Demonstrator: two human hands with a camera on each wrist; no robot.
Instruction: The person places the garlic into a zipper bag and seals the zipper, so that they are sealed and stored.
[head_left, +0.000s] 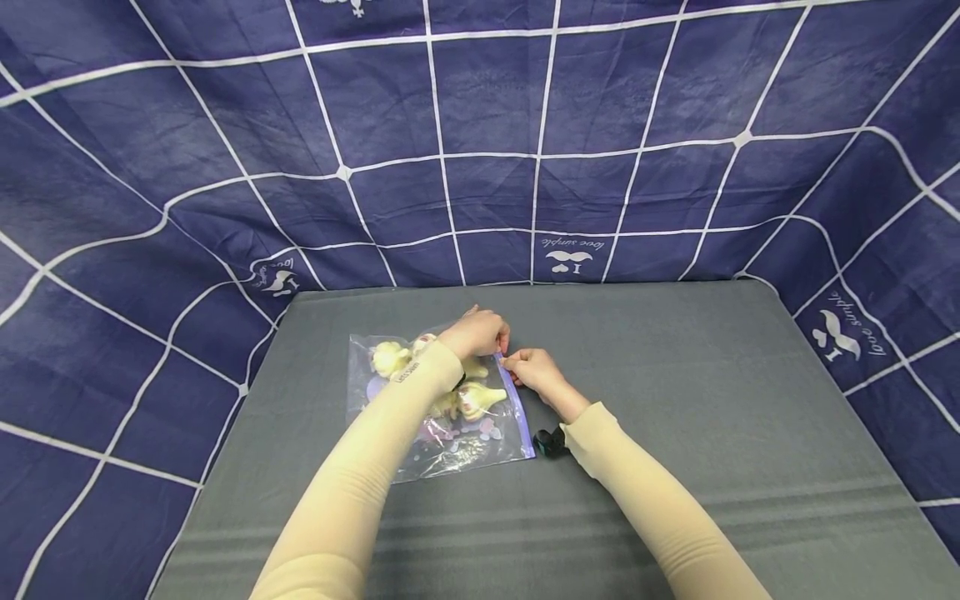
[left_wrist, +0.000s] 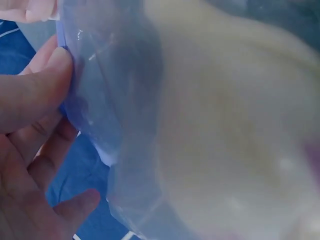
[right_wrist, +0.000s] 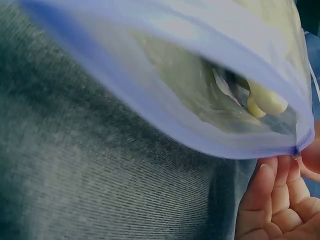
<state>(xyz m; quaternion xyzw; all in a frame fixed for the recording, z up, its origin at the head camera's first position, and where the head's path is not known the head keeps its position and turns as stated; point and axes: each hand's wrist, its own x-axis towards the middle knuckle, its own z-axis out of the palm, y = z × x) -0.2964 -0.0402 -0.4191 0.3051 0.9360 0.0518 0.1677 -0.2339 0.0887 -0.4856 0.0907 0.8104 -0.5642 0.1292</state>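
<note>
A clear plastic zip bag (head_left: 468,454) with a purple zip strip (head_left: 522,427) lies on the grey surface. Inside it are several pale yellow, bulb-shaped things (head_left: 478,401) resembling garlic. My left hand (head_left: 478,332) reaches over the bag; in the left wrist view its thumb and finger (left_wrist: 60,62) pinch the bag's edge. My right hand (head_left: 536,372) is close beside it, and in the right wrist view its fingers (right_wrist: 282,192) pinch the end of the zip strip. The bag's mouth (right_wrist: 220,145) gapes there, with yellow pieces visible inside.
The grey cloth-covered table (head_left: 712,375) extends on both sides of the bag. A blue white-lined cloth (head_left: 487,196) hangs behind and at both sides. A black device (head_left: 551,442) sits at my right wrist.
</note>
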